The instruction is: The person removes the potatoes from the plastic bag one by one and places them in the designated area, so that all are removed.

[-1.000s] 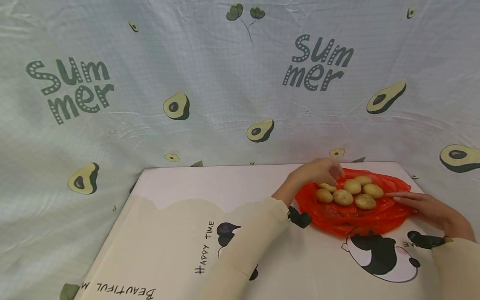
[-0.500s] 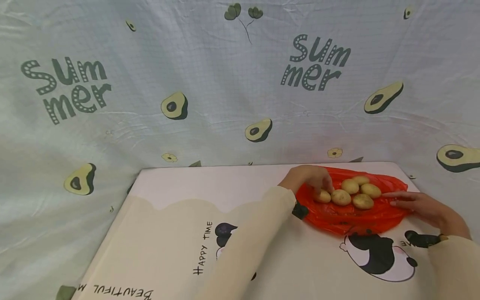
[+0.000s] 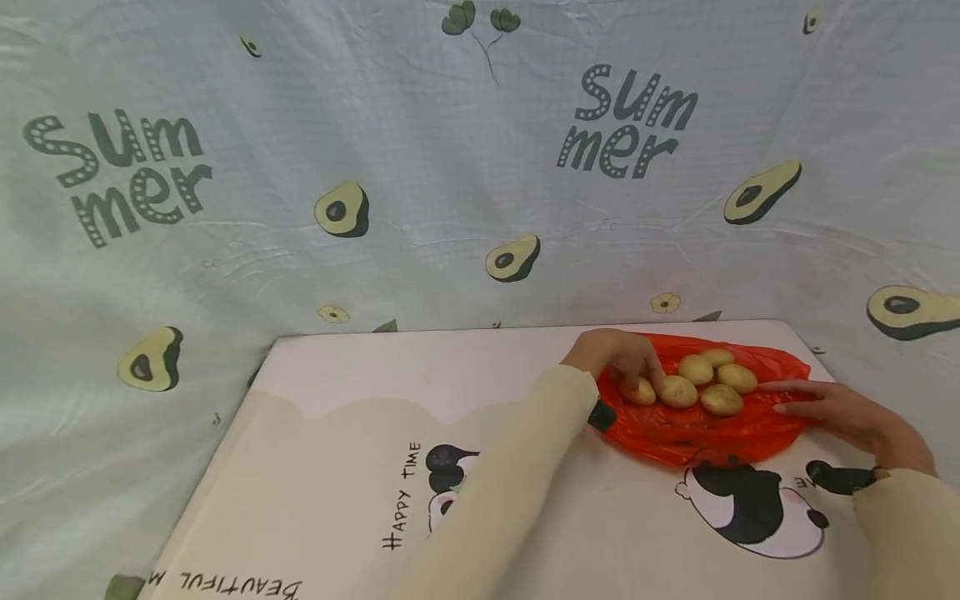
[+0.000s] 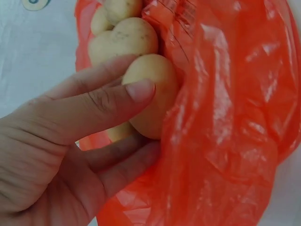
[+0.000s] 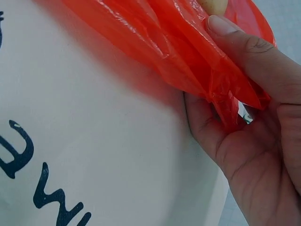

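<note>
Several pale yellow potatoes [image 3: 722, 400] lie on a spread red plastic bag [image 3: 697, 450] at the table's right side. My left hand [image 3: 618, 354] reaches into the bag's left part. In the left wrist view its thumb presses the near face of an oval potato [image 4: 157, 108], with the other fingers behind and below it. More potatoes [image 4: 134, 37] sit just beyond that one. At the bag's right edge, my right hand [image 3: 855, 417] has its thumb over the red plastic and its fingers underneath, the bag's edge between them, as the right wrist view shows.
The table [image 3: 337, 467] has a pale printed cover with lettering and cartoon figures. A hanging cloth [image 3: 420, 167] with avocado prints stands right behind its far edge. Dark wrist-camera mounts [image 3: 840, 477] stick out below the sleeves.
My left hand has moved left and down from above the potatoes and taken hold of the leftmost visible one. My right hand has stayed at the bag's edge.
</note>
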Tool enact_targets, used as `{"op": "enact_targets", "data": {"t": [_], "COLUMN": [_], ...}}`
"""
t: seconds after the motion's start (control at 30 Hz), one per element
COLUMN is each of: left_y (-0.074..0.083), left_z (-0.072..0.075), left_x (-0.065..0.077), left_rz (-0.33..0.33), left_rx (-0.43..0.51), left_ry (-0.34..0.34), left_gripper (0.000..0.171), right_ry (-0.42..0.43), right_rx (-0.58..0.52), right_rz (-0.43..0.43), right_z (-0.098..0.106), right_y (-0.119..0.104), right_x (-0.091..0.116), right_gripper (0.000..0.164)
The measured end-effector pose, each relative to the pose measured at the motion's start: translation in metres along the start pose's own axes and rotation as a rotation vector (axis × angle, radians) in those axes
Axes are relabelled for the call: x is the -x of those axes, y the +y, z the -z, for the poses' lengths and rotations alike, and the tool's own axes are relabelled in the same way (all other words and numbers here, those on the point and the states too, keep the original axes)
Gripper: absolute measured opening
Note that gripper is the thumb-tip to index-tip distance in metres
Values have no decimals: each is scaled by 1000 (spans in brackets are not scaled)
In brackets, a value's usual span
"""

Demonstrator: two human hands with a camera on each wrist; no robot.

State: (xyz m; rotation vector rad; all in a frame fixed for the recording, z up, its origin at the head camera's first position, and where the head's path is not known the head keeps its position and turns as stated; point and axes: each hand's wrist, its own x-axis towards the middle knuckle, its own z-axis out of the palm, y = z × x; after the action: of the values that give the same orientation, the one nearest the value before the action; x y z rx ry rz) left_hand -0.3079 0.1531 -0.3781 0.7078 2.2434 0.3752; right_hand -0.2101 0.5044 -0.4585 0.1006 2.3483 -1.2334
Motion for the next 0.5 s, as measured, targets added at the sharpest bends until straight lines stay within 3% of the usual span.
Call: {"op": "enact_targets", "data": {"t": [0.17,0.33,0.5], "left_y": [-7,-16,-23], "left_z": [-4,-8,-13], "left_x": [-7,-17,-23], "left_rz": [-34,-134,-192], "left_rx": [-30,-109,-102], "left_ry": [-24,-21,-1], "left_gripper": [35,39,40], "right_ry": [-1,20,46], "right_rx": [-5,7,27], "right_rz": [48,87,100], "right_z": [-3,-4,-7], "right_y": [0,0,1], "right_x": [0,0,-1], "right_gripper": [53,55,59]}}
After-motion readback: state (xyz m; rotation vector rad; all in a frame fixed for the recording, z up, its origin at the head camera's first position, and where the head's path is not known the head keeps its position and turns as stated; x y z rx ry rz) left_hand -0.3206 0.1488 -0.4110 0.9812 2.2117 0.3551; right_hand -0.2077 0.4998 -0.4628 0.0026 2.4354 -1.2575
